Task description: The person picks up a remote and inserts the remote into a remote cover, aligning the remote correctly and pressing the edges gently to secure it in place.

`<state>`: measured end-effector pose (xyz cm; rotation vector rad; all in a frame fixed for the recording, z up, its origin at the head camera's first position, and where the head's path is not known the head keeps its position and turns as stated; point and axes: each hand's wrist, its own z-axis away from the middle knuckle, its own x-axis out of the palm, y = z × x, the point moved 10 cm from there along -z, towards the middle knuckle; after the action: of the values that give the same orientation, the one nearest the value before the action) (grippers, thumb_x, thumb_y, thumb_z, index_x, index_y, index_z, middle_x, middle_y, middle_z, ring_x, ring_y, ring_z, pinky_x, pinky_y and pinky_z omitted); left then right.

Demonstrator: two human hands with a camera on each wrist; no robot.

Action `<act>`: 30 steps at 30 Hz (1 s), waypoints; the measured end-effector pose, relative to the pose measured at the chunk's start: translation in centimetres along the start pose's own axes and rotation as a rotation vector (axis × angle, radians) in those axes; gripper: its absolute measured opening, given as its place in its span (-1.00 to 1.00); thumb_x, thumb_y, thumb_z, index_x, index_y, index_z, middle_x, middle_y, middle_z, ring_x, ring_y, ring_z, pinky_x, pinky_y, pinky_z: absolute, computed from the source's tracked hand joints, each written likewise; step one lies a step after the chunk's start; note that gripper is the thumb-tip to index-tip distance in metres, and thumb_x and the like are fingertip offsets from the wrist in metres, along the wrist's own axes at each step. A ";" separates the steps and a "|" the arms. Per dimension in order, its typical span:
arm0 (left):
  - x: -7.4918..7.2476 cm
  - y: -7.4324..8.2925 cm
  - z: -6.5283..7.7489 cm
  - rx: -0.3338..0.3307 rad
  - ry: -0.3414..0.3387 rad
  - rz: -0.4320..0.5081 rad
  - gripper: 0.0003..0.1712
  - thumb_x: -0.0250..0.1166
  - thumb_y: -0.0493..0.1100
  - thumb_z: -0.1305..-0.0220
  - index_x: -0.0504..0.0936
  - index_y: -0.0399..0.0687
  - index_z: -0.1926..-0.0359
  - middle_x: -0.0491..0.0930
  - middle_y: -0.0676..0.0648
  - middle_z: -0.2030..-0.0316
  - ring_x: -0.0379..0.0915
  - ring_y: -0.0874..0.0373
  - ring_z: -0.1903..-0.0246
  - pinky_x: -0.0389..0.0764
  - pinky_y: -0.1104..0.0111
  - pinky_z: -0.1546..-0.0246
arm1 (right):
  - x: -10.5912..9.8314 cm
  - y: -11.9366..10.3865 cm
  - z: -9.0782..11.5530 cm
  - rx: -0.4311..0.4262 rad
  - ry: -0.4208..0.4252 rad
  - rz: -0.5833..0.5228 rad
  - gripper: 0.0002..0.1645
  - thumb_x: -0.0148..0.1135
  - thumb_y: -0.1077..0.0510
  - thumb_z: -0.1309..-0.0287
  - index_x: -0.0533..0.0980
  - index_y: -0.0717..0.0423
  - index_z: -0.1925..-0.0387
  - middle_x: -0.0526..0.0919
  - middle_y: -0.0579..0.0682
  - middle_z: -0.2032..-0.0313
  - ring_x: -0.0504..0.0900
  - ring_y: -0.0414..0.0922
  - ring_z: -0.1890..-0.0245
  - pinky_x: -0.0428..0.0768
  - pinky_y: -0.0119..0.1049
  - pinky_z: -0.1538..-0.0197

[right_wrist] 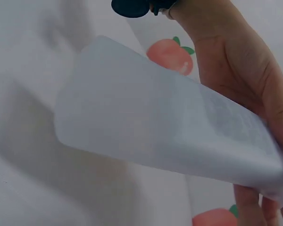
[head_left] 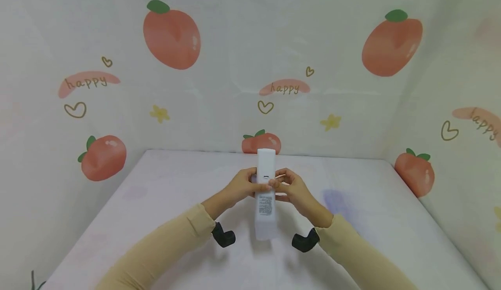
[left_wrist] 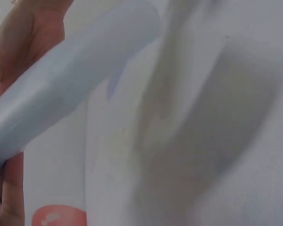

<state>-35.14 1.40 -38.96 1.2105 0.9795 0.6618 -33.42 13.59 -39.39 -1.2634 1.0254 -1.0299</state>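
A long white plastic case stands upright in the middle of the head view, held above the table. Its near face carries a small dark-edged slot and a block of fine grey print. From the left, my left hand grips it, thumb across the printed face. My right hand holds the other edge, with thumb and fingertips near the slot. In the right wrist view the rounded lower end of the case points away from the hand. The left wrist view shows one smooth side of it; the far face is hidden.
A white table lies under both hands, bearing a blurred purple patch at right. Behind and beside it hangs a white cloth printed with red fruit, hearts and "happy". Black wrist mounts jut inward below the hands.
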 end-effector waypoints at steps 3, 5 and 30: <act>0.2 -0.1 0.0 0.011 -0.010 -0.047 -0.37 0.44 -0.07 -0.13 0.46 -0.22 -0.16 0.62 -0.14 0.12 0.57 0.11 0.24 0.68 0.24 0.22 | 0.2 0.7 0.0 0.049 -0.025 0.007 -0.58 0.24 0.12 -0.26 0.36 0.28 -0.02 0.52 -0.01 0.24 0.66 -0.12 0.22 0.66 -0.07 0.00; 0.3 -0.3 0.1 0.016 -0.026 -0.044 -0.37 0.44 -0.07 -0.14 0.44 -0.17 -0.18 0.61 -0.14 0.11 0.57 0.11 0.22 0.68 0.24 0.21 | 0.1 1.0 0.1 0.064 -0.027 -0.001 -0.59 0.23 0.12 -0.27 0.37 0.27 -0.03 0.55 -0.01 0.23 0.66 -0.11 0.21 0.65 -0.06 -0.01; 0.2 -2.8 0.7 0.003 0.100 0.332 -0.91 0.30 -0.31 -0.25 0.56 -0.26 0.34 0.62 0.04 0.48 0.58 0.19 0.44 0.71 0.22 0.21 | -1.0 0.7 0.3 0.046 0.007 0.006 -0.51 0.13 0.05 -0.34 0.32 0.33 -0.10 0.64 0.04 0.15 0.67 -0.15 0.25 0.67 -0.11 0.08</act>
<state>-34.62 0.56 -41.68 1.3670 0.8679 0.9898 -33.37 14.62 -40.02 -1.2195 1.0048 -1.0477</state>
